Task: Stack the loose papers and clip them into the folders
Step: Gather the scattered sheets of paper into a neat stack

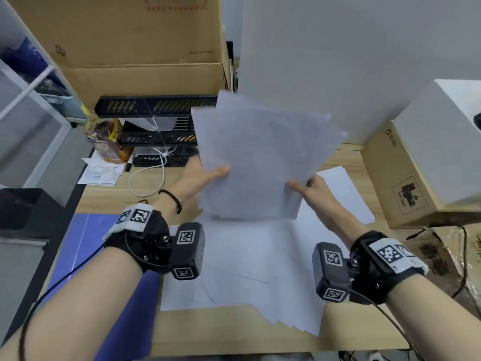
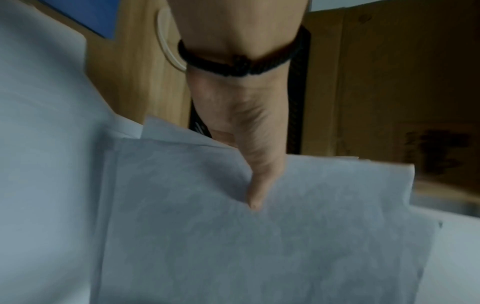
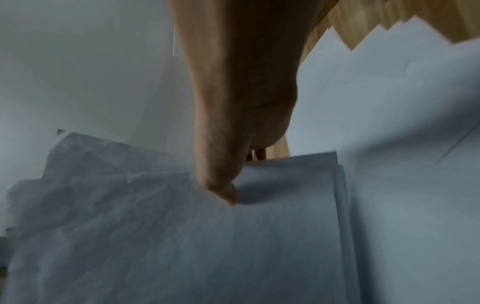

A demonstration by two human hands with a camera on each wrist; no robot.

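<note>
Both hands hold a sheaf of white papers (image 1: 263, 157) upright above the desk, its lower edge near the sheets below. My left hand (image 1: 208, 175) pinches the sheaf's left side, thumb on the near face (image 2: 255, 197). My right hand (image 1: 304, 186) pinches its right side, thumb pressed on the front (image 3: 223, 191). The sheets in the sheaf (image 3: 182, 236) are unevenly aligned, with corners fanned at the top. More loose papers (image 1: 260, 272) lie spread flat on the desk under my wrists. A blue folder (image 1: 86, 246) lies open at the left, partly under my left forearm.
Large cardboard boxes (image 1: 135, 48) and a black desk organiser (image 1: 156, 126) stand behind. A snack bag (image 1: 109, 139) and white cable (image 1: 151, 178) lie at the back left. A brown PICO box (image 1: 406, 178) sits at the right. A grey wall panel (image 1: 338, 61) rises behind the sheaf.
</note>
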